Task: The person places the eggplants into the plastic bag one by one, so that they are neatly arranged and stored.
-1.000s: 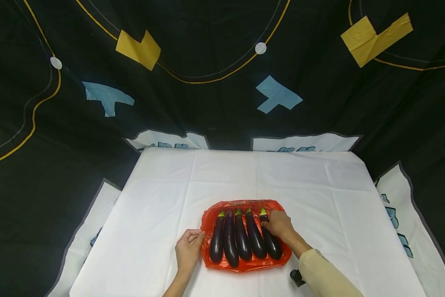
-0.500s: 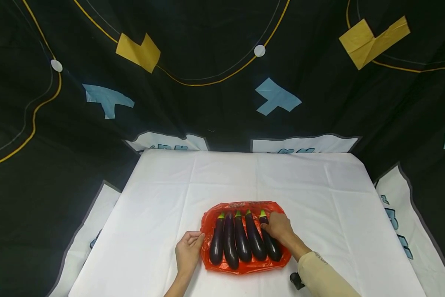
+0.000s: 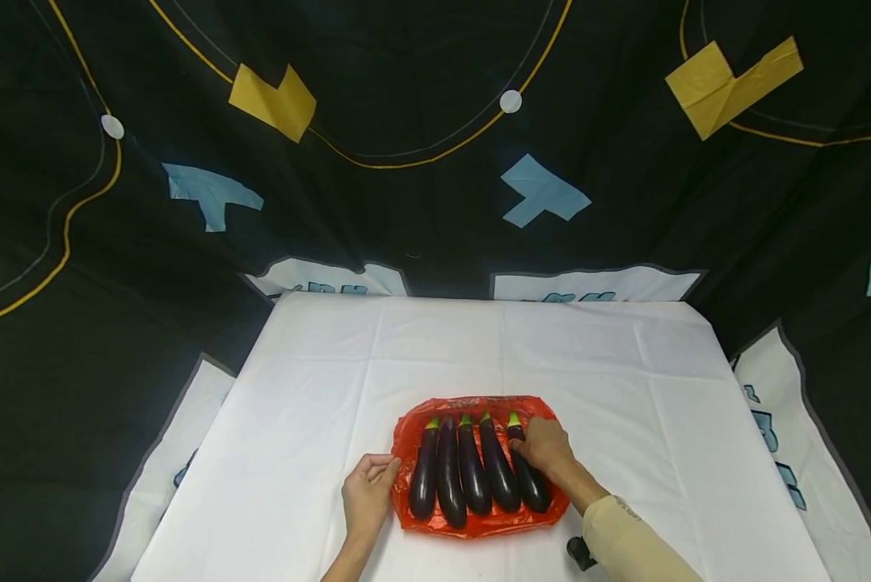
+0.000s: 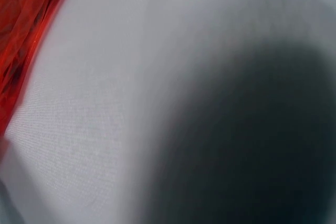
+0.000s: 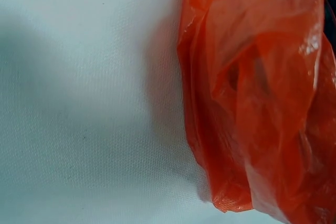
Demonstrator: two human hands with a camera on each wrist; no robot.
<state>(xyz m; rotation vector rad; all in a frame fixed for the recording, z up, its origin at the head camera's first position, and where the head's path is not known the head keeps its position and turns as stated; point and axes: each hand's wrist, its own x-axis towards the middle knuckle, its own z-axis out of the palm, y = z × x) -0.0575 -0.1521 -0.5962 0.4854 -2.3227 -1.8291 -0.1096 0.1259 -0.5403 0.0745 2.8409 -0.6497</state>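
Observation:
Several dark purple eggplants point(image 3: 472, 469) with green tips lie side by side on a spread red plastic bag point(image 3: 494, 525). At the bag's left edge, my left hand point(image 3: 366, 495) pinches the plastic between thumb and fingers. My right hand point(image 3: 548, 449) curls over the upper part of the rightmost eggplant point(image 3: 532, 487) and grips it; the hand covers some of the bag behind. Only a strip of the red bag point(image 4: 23, 30) shows in the left wrist view. Crumpled folds of the bag point(image 5: 257, 98) fill the right side of the right wrist view, without either hand visible.
A white cloth point(image 3: 319, 388) covers the table. Beside the right sleeve point(image 3: 635, 537) lies a small black object point(image 3: 578, 551). A black curtain point(image 3: 406, 218) with yellow and blue shapes hangs behind the table and along its sides.
Both hands, the eggplants and the bag keep nearly the same places. Only a slight shift of the whole head view shows.

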